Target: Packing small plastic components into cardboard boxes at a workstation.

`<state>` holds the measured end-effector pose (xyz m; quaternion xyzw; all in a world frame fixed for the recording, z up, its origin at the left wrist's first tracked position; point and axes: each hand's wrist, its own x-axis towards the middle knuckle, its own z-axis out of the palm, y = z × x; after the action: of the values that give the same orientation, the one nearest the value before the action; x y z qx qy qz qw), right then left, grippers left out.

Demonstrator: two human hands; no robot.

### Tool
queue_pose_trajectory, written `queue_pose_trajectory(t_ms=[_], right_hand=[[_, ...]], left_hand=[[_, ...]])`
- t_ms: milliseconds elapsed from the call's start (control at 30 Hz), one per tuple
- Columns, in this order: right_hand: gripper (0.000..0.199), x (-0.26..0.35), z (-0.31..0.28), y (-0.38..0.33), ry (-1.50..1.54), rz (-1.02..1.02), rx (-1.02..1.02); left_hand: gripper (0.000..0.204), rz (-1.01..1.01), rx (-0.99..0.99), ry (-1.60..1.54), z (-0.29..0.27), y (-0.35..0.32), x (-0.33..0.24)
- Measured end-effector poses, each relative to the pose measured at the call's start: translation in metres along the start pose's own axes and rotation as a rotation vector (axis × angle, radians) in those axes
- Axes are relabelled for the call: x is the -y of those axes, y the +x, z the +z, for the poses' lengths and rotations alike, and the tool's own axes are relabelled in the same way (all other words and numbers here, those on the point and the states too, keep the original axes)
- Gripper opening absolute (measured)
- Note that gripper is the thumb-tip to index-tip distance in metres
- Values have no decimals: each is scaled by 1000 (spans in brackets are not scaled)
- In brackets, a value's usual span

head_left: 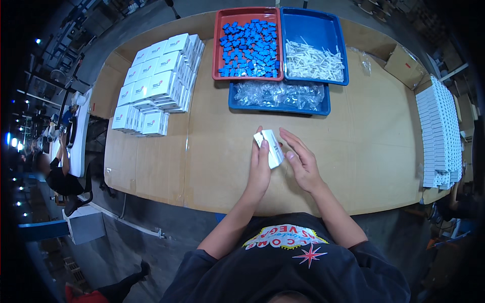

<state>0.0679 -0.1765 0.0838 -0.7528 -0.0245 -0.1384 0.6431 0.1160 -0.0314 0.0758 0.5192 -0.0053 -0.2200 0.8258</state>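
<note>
While the left hand [260,164] grips a white box [273,151] bearing small dark print, the right hand [304,169] hangs open near it; logo-printed boxes [150,86] stand farther left.

A cardboard-covered table [374,151] spans the grey floor [136,245], bright lights [14,142] far left.

Single head-worn fisheye, above the near edge of the surface [386,136], pitched down and forward. Left hand [260,162] and right hand [305,169] close below; wide field reaches floor [126,252] around the surface.
</note>
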Motion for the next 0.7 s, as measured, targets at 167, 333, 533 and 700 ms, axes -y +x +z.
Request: queue_pose_trajectory(t_ms=[167, 333, 533, 700], right_hand=[[50, 2, 4, -9, -177, -33, 121], [51, -9, 8, -11, -227, -65, 103], [49, -8, 11, -13, -250, -78, 90], [49, -10, 12, -14, -278, -98, 89]], left_hand=[[56, -81, -90, 17, -5, 7, 4], [58, -123, -110, 30, -7, 7, 10], [60, -114, -122, 58, -8, 6, 14], [59, -112, -154, 76, -4, 4, 10]])
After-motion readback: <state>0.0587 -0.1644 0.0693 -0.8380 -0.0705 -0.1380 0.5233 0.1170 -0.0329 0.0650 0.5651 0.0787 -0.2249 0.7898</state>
